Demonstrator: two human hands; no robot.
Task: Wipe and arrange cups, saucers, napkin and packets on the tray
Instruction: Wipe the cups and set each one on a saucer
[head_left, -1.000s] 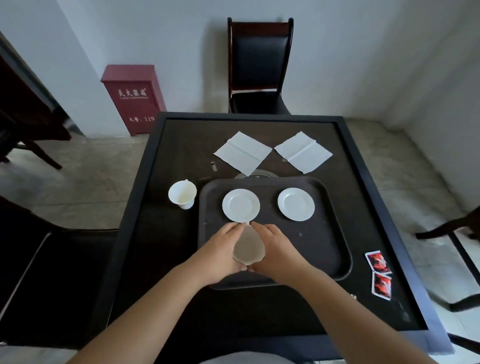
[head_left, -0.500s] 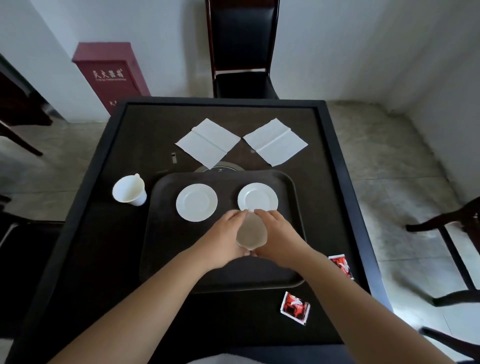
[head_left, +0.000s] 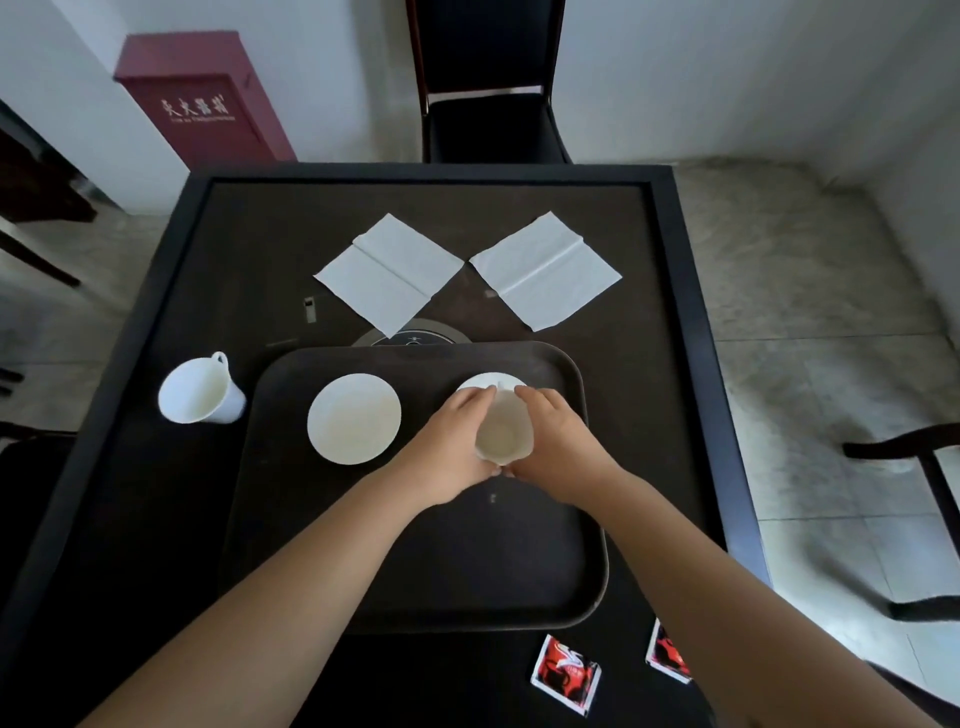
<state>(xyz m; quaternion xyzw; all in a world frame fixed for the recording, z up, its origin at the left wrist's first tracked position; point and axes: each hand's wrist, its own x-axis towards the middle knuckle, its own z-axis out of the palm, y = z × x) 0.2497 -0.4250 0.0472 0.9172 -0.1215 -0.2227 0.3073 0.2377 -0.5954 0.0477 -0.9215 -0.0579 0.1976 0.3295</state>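
A white cup is held between my left hand and my right hand, just over the right saucer, which is mostly hidden behind them. The left saucer lies bare on the dark tray. A second white cup stands on the table left of the tray. Two white napkins lie unfolded beyond the tray. Two red packets lie on the table near the tray's front right corner.
The dark table has a raised rim. A black chair stands behind it and a red cabinet sits at the back left. Another chair's frame is at the right.
Both hands have carried the cup forward and to the right across the tray, from its near part to the right saucer. The cup now faces mouth up. My view has tilted downward.
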